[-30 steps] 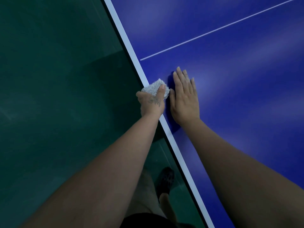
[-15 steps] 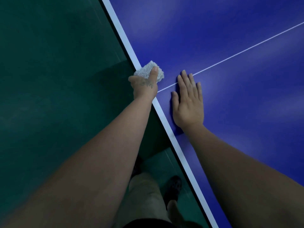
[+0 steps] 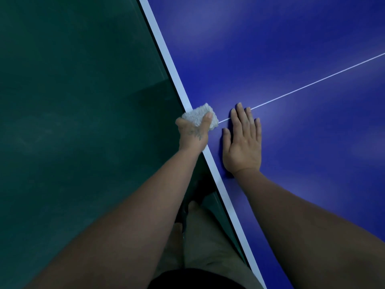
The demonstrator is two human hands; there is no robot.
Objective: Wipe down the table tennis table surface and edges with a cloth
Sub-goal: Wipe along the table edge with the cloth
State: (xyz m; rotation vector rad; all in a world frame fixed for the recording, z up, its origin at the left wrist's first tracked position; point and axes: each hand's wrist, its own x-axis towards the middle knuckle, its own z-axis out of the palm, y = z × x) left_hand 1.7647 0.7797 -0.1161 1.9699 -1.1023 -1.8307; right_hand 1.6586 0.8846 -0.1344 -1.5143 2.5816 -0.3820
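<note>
A blue table tennis table (image 3: 291, 49) fills the right half of the view, its white edge band (image 3: 164, 57) running diagonally from top centre to bottom right. My left hand (image 3: 193, 134) grips a small white fluffy cloth (image 3: 198, 114) against that edge band, thumb on top, where the thin white centre line (image 3: 312, 82) meets the edge. My right hand (image 3: 242, 142) lies flat on the blue surface just right of the cloth, fingers straight, fingertips at the centre line.
Dark green floor (image 3: 73, 122) covers the left half. My legs in light shorts (image 3: 208, 243) and a dark shoe (image 3: 200, 190) stand close beside the table's edge, below my left arm.
My left hand slid the cloth along the white edge band to the centre line's end. My right hand shifted forward along the surface with it. My body stepped along the table.
</note>
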